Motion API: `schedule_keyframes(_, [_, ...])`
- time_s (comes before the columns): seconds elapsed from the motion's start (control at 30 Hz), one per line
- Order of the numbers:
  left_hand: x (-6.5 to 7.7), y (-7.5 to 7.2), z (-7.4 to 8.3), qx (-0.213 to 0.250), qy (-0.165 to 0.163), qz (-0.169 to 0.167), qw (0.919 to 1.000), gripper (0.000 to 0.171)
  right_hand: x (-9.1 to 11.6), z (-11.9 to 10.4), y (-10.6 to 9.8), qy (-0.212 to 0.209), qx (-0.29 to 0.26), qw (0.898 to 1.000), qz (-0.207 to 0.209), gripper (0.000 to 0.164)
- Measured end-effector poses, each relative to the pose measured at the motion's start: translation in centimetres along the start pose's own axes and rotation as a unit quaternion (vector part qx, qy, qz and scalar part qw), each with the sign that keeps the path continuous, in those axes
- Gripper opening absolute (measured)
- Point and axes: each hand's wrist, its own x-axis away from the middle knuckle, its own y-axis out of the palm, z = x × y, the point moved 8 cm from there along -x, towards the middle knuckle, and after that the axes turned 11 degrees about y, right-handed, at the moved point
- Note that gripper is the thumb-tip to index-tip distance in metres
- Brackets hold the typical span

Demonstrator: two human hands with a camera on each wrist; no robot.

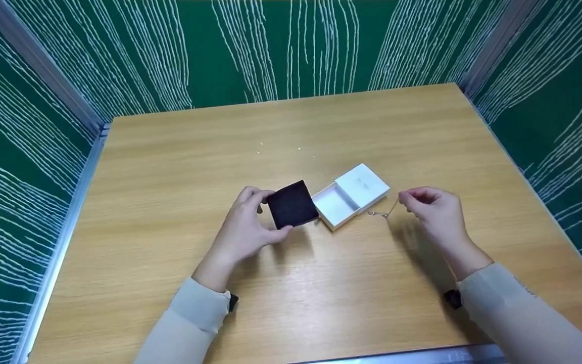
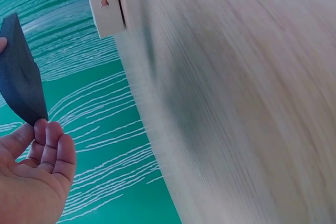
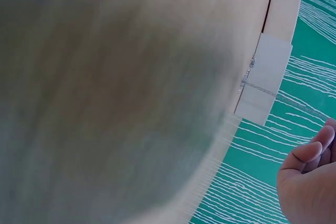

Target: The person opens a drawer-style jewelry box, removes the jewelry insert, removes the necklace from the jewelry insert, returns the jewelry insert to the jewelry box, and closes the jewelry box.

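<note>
My left hand [image 1: 240, 227] holds a thin square black foam pad [image 1: 292, 205] by its edges, thumb at the near side and fingers at the far side. The left wrist view shows this pad [image 2: 21, 72] edge-on, slightly bent. Just right of it lies a small white sliding box [image 1: 364, 187], its inner tray [image 1: 335, 204] partly pulled out and bare inside. Beyond the box's right side, my right hand [image 1: 437, 212] pinches the end of a fine chain [image 1: 386, 215]. The chain's lower part, with small shiny pieces, rests on the table beside the box, as the chain [image 3: 260, 88] shows in the right wrist view.
The wooden table [image 1: 185, 151] carries a few tiny white specks [image 1: 299, 148] behind the box. Green walls [image 1: 215, 50] with white wavy lines stand around its back and sides. Metal posts [image 1: 43, 65] rise at the back corners.
</note>
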Motion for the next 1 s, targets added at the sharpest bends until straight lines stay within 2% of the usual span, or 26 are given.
schedule_keyframes(0.2, [0.1, -0.1, 0.0, -0.009, 0.002, 0.005, 0.9999, 0.080, -0.3, 0.4, 0.8, 0.025, 0.003, 0.999, -0.022, 0.047])
schedule_keyframes(0.4, [0.2, -0.1, 0.1, -0.011, 0.007, 0.010, 0.9999, 0.079, -0.7, 0.4, 1.3, 0.004, -0.009, 1.000, -0.029, 0.039])
schedule_keyframes(0.7, [0.2, 0.4, -0.1, -0.003, 0.005, 0.010, 0.9999, 0.077, -0.7, 0.9, 1.8, 0.003, -0.002, 0.999, -0.049, 0.039])
schedule_keyframes(0.9, [0.2, 0.3, -0.2, 0.004, 0.006, 0.013, 0.9999, 0.076, -1.3, 1.5, 2.1, 0.027, 0.024, 0.998, -0.046, 0.040])
schedule_keyframes(1.0, [0.1, 0.0, -0.3, 0.002, 0.008, 0.020, 0.9998, 0.077, -1.4, 1.4, 2.5, 0.024, 0.036, 0.998, -0.048, 0.039])
